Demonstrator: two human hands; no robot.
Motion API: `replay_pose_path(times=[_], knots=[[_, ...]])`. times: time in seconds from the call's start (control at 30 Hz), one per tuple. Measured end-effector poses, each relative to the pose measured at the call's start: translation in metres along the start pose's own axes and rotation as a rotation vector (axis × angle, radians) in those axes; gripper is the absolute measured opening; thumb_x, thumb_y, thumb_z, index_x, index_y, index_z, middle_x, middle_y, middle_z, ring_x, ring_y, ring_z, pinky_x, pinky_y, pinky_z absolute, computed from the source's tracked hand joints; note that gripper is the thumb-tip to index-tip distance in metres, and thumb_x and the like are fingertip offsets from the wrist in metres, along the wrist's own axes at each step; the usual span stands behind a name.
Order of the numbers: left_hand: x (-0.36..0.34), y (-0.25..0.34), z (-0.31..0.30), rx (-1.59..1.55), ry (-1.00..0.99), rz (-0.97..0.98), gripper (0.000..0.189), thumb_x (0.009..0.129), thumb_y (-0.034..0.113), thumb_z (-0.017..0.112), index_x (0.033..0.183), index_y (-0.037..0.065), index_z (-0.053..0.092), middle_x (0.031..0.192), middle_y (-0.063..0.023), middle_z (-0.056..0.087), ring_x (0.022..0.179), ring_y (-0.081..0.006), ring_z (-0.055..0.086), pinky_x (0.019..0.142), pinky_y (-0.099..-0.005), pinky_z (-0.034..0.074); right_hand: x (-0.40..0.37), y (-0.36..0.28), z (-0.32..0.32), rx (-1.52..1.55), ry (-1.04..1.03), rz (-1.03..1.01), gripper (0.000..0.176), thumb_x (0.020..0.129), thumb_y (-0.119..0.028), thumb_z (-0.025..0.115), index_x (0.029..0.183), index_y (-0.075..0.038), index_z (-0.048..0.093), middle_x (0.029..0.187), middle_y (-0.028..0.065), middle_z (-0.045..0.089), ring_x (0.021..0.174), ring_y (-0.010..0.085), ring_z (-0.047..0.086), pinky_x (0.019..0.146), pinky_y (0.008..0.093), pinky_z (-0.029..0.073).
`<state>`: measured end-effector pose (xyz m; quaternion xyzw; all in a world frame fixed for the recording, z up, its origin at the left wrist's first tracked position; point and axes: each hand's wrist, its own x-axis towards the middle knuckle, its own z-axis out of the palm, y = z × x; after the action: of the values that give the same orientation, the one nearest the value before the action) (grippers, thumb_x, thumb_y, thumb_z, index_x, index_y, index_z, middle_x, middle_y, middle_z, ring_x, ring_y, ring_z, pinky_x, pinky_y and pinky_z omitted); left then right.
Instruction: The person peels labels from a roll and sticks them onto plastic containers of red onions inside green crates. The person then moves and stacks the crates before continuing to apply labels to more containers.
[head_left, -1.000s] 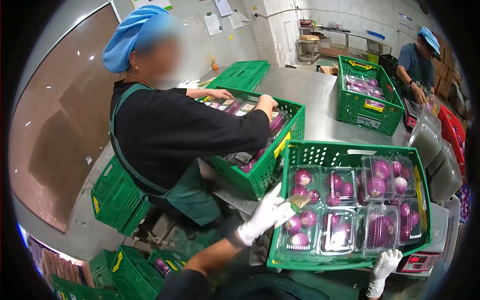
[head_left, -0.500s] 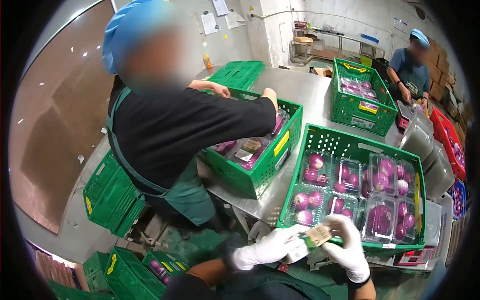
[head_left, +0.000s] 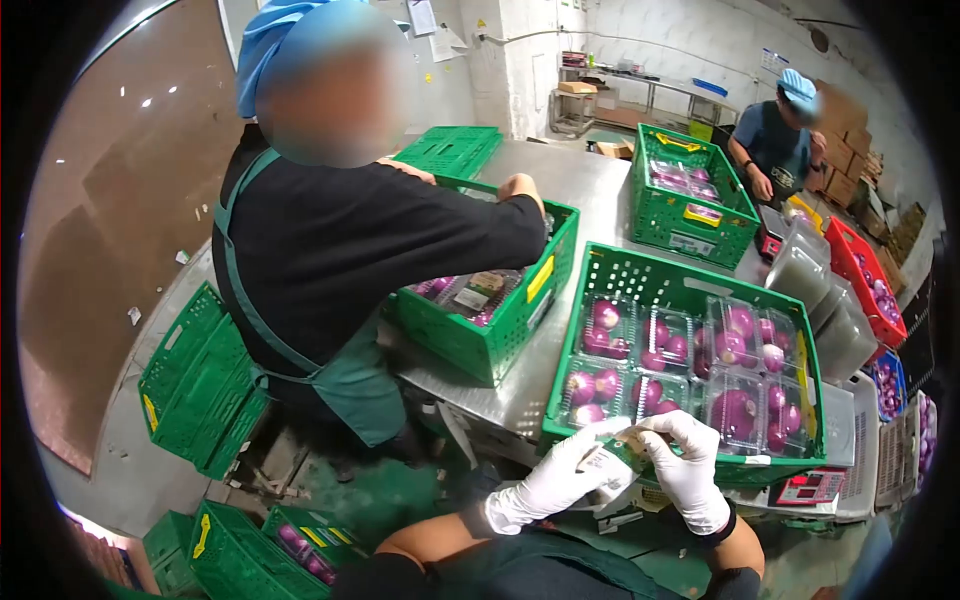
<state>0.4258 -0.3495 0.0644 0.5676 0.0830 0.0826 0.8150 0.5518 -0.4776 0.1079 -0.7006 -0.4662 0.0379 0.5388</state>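
Observation:
My left hand (head_left: 548, 487), in a white glove, is closed on a green and white label (head_left: 624, 452) at the bottom centre. My right hand (head_left: 688, 470), also gloved in white, pinches the label's upper right part with thumb and fingers. Both hands are close together in front of the near wall of a green crate (head_left: 705, 468). Inside that crate lie several clear plastic boxes of purple onions (head_left: 734, 415). The fingers hide part of the label.
At the left, a co-worker (head_left: 370, 235) reaches into another green crate (head_left: 490, 340) on the metal table (head_left: 520, 405). A third crate (head_left: 690, 240) stands behind. Clear lids (head_left: 845, 335), a red scale (head_left: 812, 487) and a red crate (head_left: 862, 275) are right. Another person (head_left: 775, 140) stands farther back.
My hands have drawn closer together, and the label is now tilted and partly covered by my fingers. The far person has raised one hand towards the head. The whole view has shifted slightly.

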Motion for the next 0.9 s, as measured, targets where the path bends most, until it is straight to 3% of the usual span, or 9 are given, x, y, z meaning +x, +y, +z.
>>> replay_pose_path(times=[0.07, 0.2, 0.27, 0.37, 0.53, 0.6, 0.67, 0.8, 0.9], knots=[[-0.002, 0.002, -0.004, 0.309, -0.087, -0.085, 0.03, 0.087, 0.007, 0.058, 0.116, -0.001, 0.056, 0.094, -0.004, 0.063, 0.085, -0.0076, 0.058, 0.078, -0.0239, 0.047, -0.005, -0.002, -0.011, -0.023, -0.037, 0.014, 0.007, 0.077, -0.002, 0.067, 0.085, -0.002, 0.066, 0.075, 0.0056, 0.065, 0.065, 0.0123, 0.062, 0.06, 0.025, 0.049], [0.0, -0.02, -0.003, 0.113, -0.124, -0.086, 0.038, 0.084, 0.006, 0.063, 0.119, -0.002, 0.053, 0.102, -0.0048, 0.062, 0.095, -0.01, 0.056, 0.086, -0.0263, 0.045, -0.001, 0.011, -0.021, 0.367, 0.131, 0.329, 0.005, 0.082, -0.001, 0.061, 0.083, 0.0, 0.065, 0.072, 0.006, 0.064, 0.066, 0.0081, 0.06, 0.061, 0.0232, 0.048], [0.005, -0.013, 0.009, -0.084, -0.019, 0.063, 0.046, 0.082, 0.006, 0.065, 0.126, -0.001, 0.049, 0.112, -0.0058, 0.058, 0.103, -0.011, 0.053, 0.091, -0.0268, 0.043, 0.0, 0.021, -0.022, 0.237, 0.018, 0.24, 0.005, 0.079, -0.001, 0.063, 0.084, -0.001, 0.064, 0.073, 0.0057, 0.063, 0.065, 0.0088, 0.058, 0.061, 0.0234, 0.047], [0.013, 0.006, 0.007, -0.073, -0.101, -0.156, 0.041, 0.084, 0.005, 0.063, 0.123, 0.0, 0.052, 0.104, -0.0058, 0.062, 0.094, -0.0105, 0.057, 0.084, -0.026, 0.046, 0.011, 0.012, -0.024, 0.108, -0.096, 0.109, 0.005, 0.078, -0.003, 0.064, 0.082, -0.001, 0.064, 0.075, 0.0053, 0.062, 0.063, 0.0105, 0.057, 0.06, 0.0238, 0.046], [0.028, 0.0, -0.025, 0.072, -0.19, -0.401, 0.025, 0.085, 0.004, 0.061, 0.11, 0.0, 0.061, 0.095, -0.0057, 0.065, 0.088, -0.0115, 0.061, 0.081, -0.0274, 0.049, 0.083, 0.028, -0.074, 0.222, 0.413, 0.194, 0.009, 0.088, -0.009, 0.052, 0.088, -0.003, 0.059, 0.079, -0.0008, 0.058, 0.067, 0.0039, 0.051, 0.059, 0.0192, 0.041], [0.034, -0.001, -0.03, -0.074, -0.183, -0.035, 0.022, 0.089, 0.001, 0.053, 0.11, -0.004, 0.058, 0.099, -0.0107, 0.064, 0.089, -0.0186, 0.063, 0.078, -0.0289, 0.051, 0.119, 0.035, -0.094, 0.166, 0.275, 0.378, 0.011, 0.087, -0.013, 0.054, 0.091, -0.004, 0.06, 0.078, -0.0024, 0.057, 0.066, 0.0028, 0.048, 0.052, 0.019, 0.036], [0.038, 0.022, -0.04, -0.178, -0.095, -0.353, 0.025, 0.09, 0.001, 0.051, 0.113, -0.006, 0.055, 0.099, -0.0126, 0.063, 0.09, -0.0207, 0.064, 0.081, -0.0313, 0.051, 0.154, 0.085, -0.106, 0.121, 0.078, 0.412, 0.013, 0.086, -0.015, 0.058, 0.092, -0.004, 0.06, 0.08, -0.0009, 0.058, 0.072, 0.0042, 0.05, 0.063, 0.0208, 0.04], [0.049, 0.011, -0.063, -0.03, -0.129, -0.116, 0.023, 0.091, 0.006, 0.05, 0.11, -0.007, 0.055, 0.095, -0.0147, 0.064, 0.086, -0.0221, 0.065, 0.077, -0.0348, 0.054, 0.196, 0.142, -0.104, -0.042, -0.021, 0.413, 0.013, 0.086, -0.017, 0.06, 0.088, -0.004, 0.058, 0.078, -0.0025, 0.056, 0.068, 0.0036, 0.05, 0.059, 0.0206, 0.04], [0.049, 0.011, -0.07, -0.224, -0.071, -0.312, 0.02, 0.091, 0.004, 0.049, 0.105, -0.007, 0.058, 0.092, -0.0139, 0.065, 0.085, -0.0206, 0.065, 0.077, -0.0325, 0.054, 0.195, 0.162, -0.093, 0.076, -0.16, 0.548, 0.016, 0.087, -0.019, 0.061, 0.09, -0.003, 0.059, 0.078, -0.0007, 0.058, 0.067, 0.0061, 0.053, 0.06, 0.0221, 0.044]])
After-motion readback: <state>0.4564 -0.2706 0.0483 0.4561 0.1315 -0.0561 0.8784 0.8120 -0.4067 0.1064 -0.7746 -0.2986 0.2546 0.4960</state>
